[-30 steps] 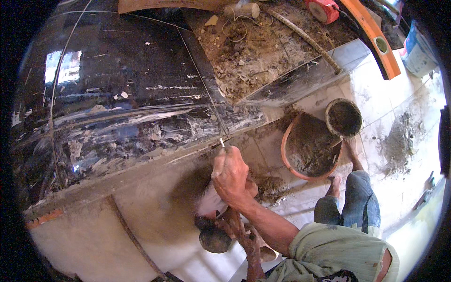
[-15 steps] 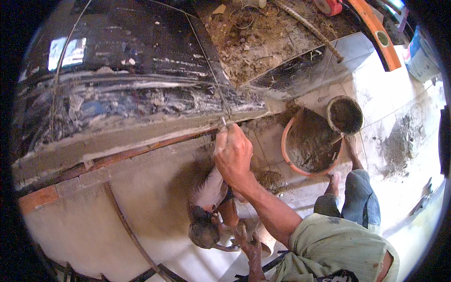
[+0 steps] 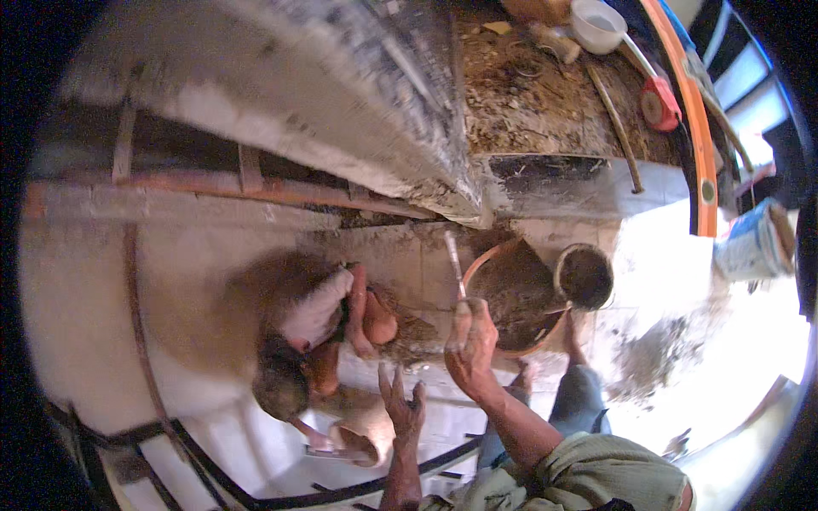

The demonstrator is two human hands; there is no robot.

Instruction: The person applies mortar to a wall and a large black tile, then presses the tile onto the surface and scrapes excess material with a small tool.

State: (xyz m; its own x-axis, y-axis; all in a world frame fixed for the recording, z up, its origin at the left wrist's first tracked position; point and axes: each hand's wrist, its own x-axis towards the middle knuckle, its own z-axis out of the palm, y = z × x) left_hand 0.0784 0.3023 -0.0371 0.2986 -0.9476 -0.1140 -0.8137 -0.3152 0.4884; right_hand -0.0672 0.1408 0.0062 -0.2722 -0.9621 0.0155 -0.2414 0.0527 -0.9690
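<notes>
My right hand (image 3: 471, 347) is closed around a slim pale stick (image 3: 454, 262) that points up from between thumb and fingers. It hovers left of an orange-rimmed basin (image 3: 509, 349) holding dark mortar; the stick's exact kind is unclear. Lower and further left, my left hand (image 3: 403, 407) has its fingers spread, with nothing in it. Above both hands runs a raised slab (image 3: 324, 128) with a mortar-coated edge, blurred by motion; its corner ends near the stick's tip. A round bucket (image 3: 584, 277) of dark mix stands against the basin.
A co-worker (image 3: 315, 324) crouches at left beside a pale tub (image 3: 366, 439). At upper right lie an orange level (image 3: 694, 145), a red tape reel (image 3: 659, 104), a white dipper (image 3: 598, 27) and a paint bucket (image 3: 754, 245). Dirt (image 3: 545, 94) lies behind the corner.
My view has swung rightward. My right hand has come away from the slab's edge, toward me, with the stick. My left hand's fingers now show spread. The co-worker's arm has shifted.
</notes>
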